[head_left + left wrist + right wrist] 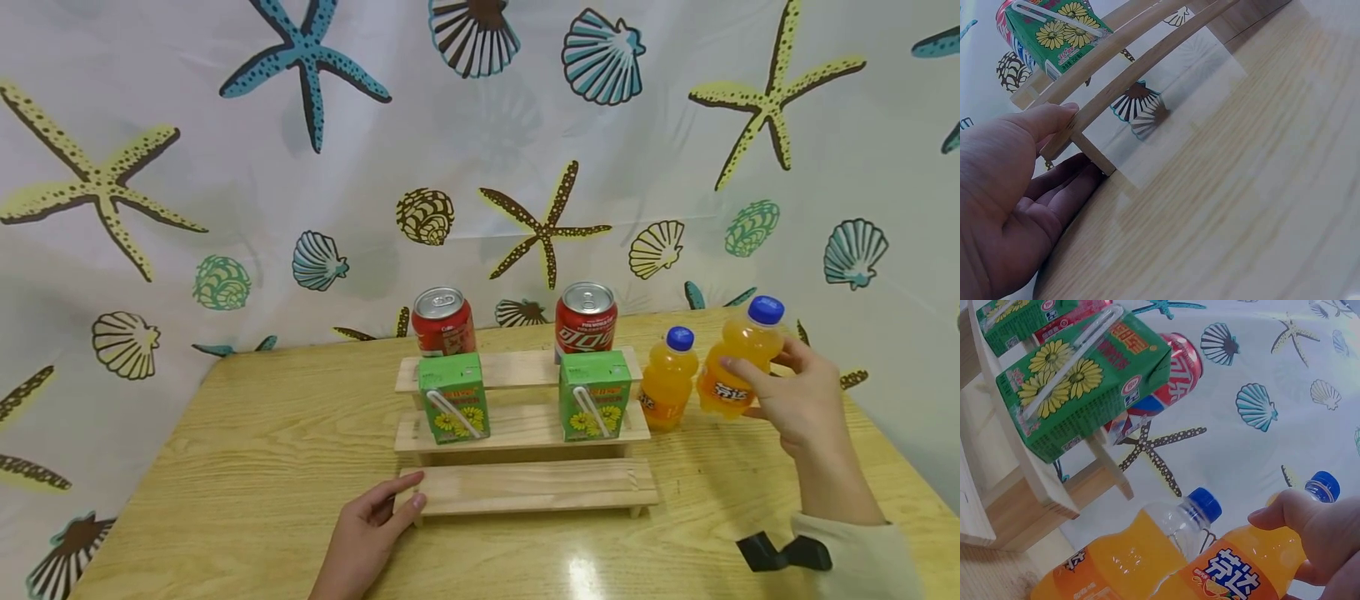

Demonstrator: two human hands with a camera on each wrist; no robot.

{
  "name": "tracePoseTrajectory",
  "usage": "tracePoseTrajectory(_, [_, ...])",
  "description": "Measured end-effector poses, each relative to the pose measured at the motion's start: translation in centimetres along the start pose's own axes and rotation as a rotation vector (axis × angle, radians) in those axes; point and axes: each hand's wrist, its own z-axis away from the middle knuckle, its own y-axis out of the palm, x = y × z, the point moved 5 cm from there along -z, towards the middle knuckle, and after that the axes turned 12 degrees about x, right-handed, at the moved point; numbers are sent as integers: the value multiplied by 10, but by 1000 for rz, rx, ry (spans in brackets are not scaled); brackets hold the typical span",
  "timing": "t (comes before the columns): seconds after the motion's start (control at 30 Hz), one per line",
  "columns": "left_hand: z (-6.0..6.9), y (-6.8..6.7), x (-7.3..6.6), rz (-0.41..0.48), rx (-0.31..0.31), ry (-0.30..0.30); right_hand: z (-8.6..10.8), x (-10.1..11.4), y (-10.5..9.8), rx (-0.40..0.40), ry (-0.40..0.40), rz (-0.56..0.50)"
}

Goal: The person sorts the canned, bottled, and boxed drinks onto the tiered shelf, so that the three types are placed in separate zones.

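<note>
Right hand (808, 398) grips a blue-capped, orange-filled bottle (729, 383)

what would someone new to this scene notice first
Probably the right hand gripping a blue-capped Fanta bottle at the right, beside a second Fanta bottle on the table. Next, the three-tier wooden rack, with two red cola cans on its top tier and two green drink cartons on its middle one. Behind it hangs a cloth printed with starfish and shells.
</note>
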Motion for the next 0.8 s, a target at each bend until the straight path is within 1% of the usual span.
tracePoseTrajectory(0.5, [-1, -1, -1, -23, -2, -1, 10, 12, -7, 55, -44, 27])
tracePoseTrajectory(0.8, [-1, 0, -2, -24, -2, -4, 19, 23, -6, 137, -98, 48])
